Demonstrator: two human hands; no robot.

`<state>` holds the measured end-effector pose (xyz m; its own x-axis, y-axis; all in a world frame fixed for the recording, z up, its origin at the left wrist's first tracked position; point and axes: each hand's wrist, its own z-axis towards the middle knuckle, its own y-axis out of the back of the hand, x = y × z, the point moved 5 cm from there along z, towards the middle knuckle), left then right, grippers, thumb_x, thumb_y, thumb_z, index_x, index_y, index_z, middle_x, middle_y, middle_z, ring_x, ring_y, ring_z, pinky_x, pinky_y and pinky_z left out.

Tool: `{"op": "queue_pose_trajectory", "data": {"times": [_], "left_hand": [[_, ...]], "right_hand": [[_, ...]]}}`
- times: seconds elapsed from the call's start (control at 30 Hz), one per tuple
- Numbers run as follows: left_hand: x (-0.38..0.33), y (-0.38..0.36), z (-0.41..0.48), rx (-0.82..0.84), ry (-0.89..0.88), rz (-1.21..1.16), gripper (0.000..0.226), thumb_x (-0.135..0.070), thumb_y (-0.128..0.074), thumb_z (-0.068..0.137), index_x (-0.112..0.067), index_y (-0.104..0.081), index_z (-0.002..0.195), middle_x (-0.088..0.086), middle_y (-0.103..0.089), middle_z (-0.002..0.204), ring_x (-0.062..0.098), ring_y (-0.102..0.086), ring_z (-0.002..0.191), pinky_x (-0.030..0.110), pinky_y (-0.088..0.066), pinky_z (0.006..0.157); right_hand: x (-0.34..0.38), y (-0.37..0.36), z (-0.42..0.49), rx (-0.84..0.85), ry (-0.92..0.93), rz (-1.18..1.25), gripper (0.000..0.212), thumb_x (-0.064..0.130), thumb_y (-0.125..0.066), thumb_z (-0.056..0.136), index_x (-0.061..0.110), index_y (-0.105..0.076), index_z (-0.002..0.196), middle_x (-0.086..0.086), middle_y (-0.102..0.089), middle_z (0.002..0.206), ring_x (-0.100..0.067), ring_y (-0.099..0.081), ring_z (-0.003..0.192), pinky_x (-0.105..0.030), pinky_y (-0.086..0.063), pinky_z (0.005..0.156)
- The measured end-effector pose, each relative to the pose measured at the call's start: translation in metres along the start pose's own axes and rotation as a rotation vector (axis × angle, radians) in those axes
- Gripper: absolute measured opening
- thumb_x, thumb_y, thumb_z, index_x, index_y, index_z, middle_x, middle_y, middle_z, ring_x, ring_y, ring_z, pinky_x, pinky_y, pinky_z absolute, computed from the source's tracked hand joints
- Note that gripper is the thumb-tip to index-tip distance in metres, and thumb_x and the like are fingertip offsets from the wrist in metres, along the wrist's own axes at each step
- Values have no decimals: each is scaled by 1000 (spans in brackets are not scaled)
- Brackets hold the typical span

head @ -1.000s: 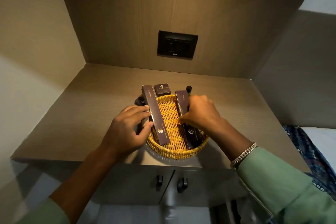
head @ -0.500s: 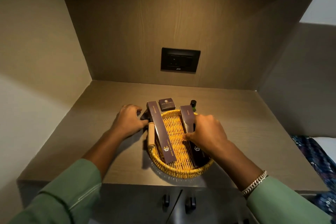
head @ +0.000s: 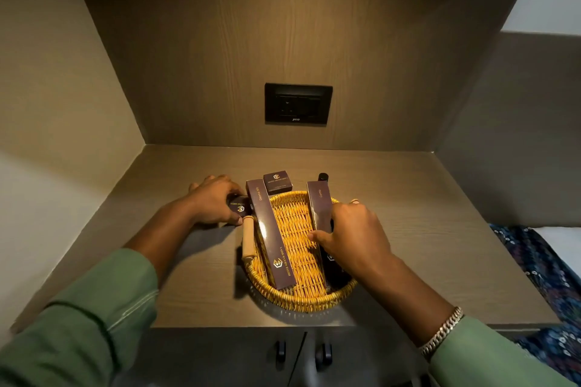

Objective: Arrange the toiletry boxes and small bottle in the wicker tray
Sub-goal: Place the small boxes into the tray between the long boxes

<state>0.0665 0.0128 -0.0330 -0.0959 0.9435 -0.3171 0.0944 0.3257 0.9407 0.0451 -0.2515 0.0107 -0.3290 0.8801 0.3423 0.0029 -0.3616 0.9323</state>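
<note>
My left grip was curled around a small dark-purple cardboard box with a gold logo, lying on the wood-grain table just outside the round woven yellow wicker tray, beside its wooden handle. A second earlier that hand had been resting against the long dark-purple "Dental Kit" box; it had since slid back to this stray box — which I judged was the next piece to bring in. My right grip was pressed down on the second long dark-purple box, thumb against its inner edge, much as it had been, steadying it along the tray's right side.

By my count: two long boxes, both in the tray with their far ends leaning on the rim; two small boxes, one in my left hand and one squarish box at the far rim; and one small dark bottle with a black cap, only its top showing behind the right box.
</note>
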Motion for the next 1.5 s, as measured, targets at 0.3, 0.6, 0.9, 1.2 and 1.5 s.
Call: {"op": "queue_pose_trajectory", "data": {"times": [0.3,0.6,0.9,1.2,1.5], "left_hand": [[-26,73,-45,-476,3,-151,53,-41,-81,63,-19,-63,107,2,-54,100,23,-47,96,53,-43,86],[-153,22,-83,-247,-245,12,64,-63,-66,65,-26,-58,116,-3,-58,115,16,-43,108,46,-32,90],[-160,-20,-87,-50,-180,327,43,-63,-66,67,-28,-61,91,-8,-60,104,17,-41,106,52,-27,99],[-157,-20,-84,41,-185,473,40,-66,-65,67,-29,-52,78,-9,-57,90,19,-43,106,62,-18,104],[-161,-34,-70,246,-280,387,77,-61,-72,63,-33,-45,129,-5,-61,124,25,-43,124,66,-7,104]], "right_hand": [[-33,22,-10,-168,61,152,16,25,-66,86,14,-68,99,-2,-68,92,-15,-60,79,-34,-56,69],[-40,27,-6,-167,96,268,11,19,-67,81,10,-70,86,-7,-69,83,-21,-62,75,-42,-56,69],[-46,28,-9,-154,130,323,7,16,-70,81,13,-72,86,-4,-70,81,-15,-61,71,-31,-55,65],[-45,29,-8,-149,127,328,6,14,-70,82,12,-73,87,-4,-71,81,-14,-61,71,-23,-49,61],[-45,27,-5,-123,105,302,9,14,-71,82,12,-74,90,-4,-72,84,-14,-63,74,-26,-54,65]]}}
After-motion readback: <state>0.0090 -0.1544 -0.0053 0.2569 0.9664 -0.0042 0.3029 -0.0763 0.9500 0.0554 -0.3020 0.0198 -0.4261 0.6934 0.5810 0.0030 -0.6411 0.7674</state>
